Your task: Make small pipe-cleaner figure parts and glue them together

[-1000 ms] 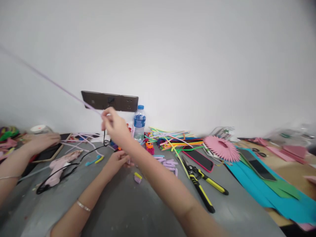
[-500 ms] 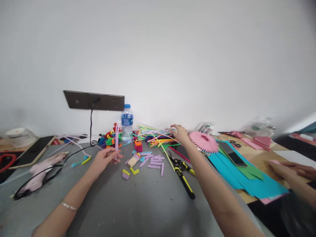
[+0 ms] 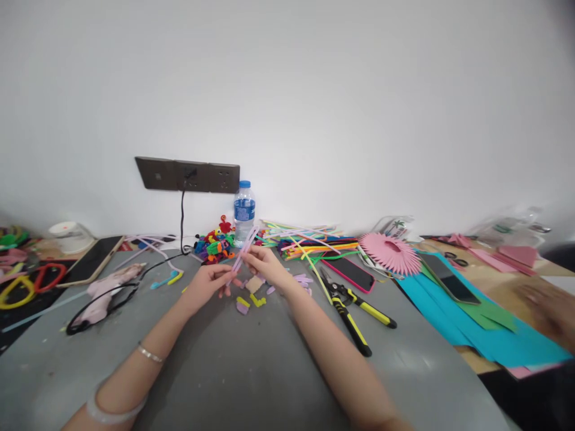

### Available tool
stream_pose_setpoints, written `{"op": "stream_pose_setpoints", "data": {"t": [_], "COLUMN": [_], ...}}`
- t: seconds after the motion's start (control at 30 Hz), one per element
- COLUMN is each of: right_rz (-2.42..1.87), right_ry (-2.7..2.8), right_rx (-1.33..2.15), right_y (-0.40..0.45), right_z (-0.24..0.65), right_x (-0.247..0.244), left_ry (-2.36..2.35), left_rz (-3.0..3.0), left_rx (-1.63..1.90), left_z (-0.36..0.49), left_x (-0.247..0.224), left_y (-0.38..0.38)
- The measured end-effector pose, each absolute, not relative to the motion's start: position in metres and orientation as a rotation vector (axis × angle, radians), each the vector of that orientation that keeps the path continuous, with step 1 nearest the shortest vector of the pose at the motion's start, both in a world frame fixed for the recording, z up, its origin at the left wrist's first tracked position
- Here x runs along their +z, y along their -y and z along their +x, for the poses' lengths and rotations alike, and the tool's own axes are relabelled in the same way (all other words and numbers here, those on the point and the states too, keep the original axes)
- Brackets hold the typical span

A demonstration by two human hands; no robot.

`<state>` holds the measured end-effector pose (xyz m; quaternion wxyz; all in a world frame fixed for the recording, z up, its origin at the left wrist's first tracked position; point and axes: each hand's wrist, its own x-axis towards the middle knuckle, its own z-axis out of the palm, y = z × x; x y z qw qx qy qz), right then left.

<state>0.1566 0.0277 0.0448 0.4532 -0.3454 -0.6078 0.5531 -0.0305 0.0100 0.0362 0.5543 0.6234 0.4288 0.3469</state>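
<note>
Lilac pipe cleaners (image 3: pixel 245 246), bunched lengthwise, slant up between my two hands over the grey table (image 3: pixel 233 365). My left hand (image 3: pixel 209 286) pinches their lower end with closed fingers. Higher on the same bunch, my right hand (image 3: pixel 266 266) has its thumb and fingers closed on it. Below and behind my hands lie short lilac pieces (image 3: pixel 303 279), a beige piece (image 3: pixel 255 284) and small yellow pieces (image 3: pixel 257 300), some partly covered by my right hand. A pile of coloured pipe cleaners (image 3: pixel 323 245) lies along the wall.
Yellow-and-black pliers (image 3: pixel 353 323) and a pink-edged phone (image 3: pixel 350 272) are right of my hands. A water bottle (image 3: pixel 244 215) stands at the wall. A pink glue gun (image 3: pixel 108 293) with its cord lies left. Another person's hand (image 3: pixel 548 305) is far right near blue paper (image 3: pixel 449 317).
My right hand has come back from the pipe-cleaner pile to the lilac bunch. The bunch, upright before, now tilts to the right. The view has turned slightly left.
</note>
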Motion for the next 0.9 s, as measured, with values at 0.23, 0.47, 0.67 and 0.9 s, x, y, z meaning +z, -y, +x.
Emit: {"op": "stream_pose_setpoints", "data": {"t": [0.23,0.47,0.67,0.9], "right_rz": [-0.786,-0.825,-0.804,-0.798], "right_ry": [1.347,1.170,1.077,1.084], "right_rx": [1.424,1.321,1.327,1.343], "right_y": [-0.035,-0.032,-0.034,-0.034], "right_z": [0.152,0.157,0.163,0.162], "right_x": [0.024,0.018,0.012,0.011], "left_ry": [-1.033,-1.021,-1.067,-1.119], "left_rz": [1.488,1.392,1.365,1.380], "left_rx": [0.781,0.843,0.984,1.069], "left_z": [-0.032,-0.032,-0.029,-0.032], "left_x": [0.037,0.036,0.041,0.032], "left_y": [-0.009,-0.008,-0.006,-0.009]}}
